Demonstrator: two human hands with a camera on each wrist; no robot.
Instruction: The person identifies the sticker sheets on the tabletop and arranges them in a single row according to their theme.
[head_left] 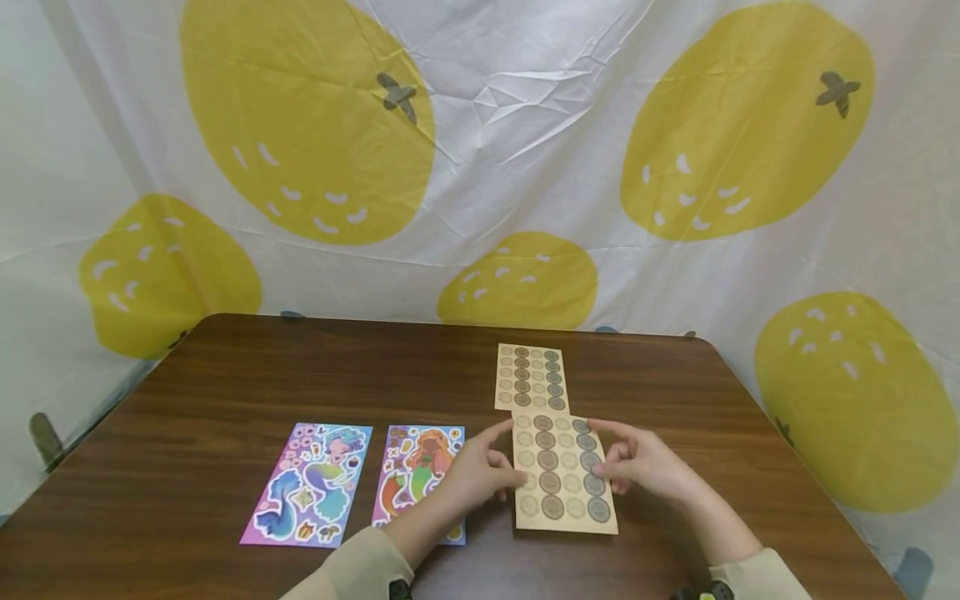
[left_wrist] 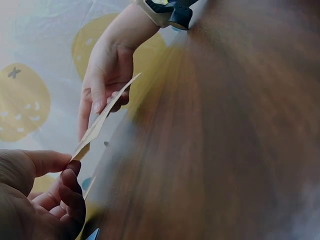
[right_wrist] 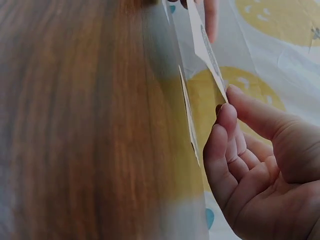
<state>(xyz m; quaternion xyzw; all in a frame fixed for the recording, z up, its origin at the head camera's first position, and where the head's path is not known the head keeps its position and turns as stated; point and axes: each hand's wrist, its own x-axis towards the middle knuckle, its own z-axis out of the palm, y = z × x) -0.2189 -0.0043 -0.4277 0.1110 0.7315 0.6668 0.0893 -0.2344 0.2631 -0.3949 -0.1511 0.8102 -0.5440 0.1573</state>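
Note:
Between both hands is a tan sheet of round stickers (head_left: 558, 477), with light and dark discs in columns. My left hand (head_left: 474, 471) pinches its left edge between thumb and fingers. On the opposite edge, my right hand (head_left: 643, 463) pinches it the same way. Seen edge-on in the left wrist view, the sheet (left_wrist: 102, 117) is raised off the table and slightly bent. A second tan sticker sheet (head_left: 531, 377) lies flat just beyond, its near edge overlapped by the held one in the head view.
To the left, a sticker sheet with a blue-haired mermaid (head_left: 347, 475) lies on the brown table (head_left: 187, 467). Beside it is an orange-haired mermaid sheet (head_left: 423, 458), partly hidden by my left arm. A white cloth with yellow fruit (head_left: 307, 125) hangs behind the table.

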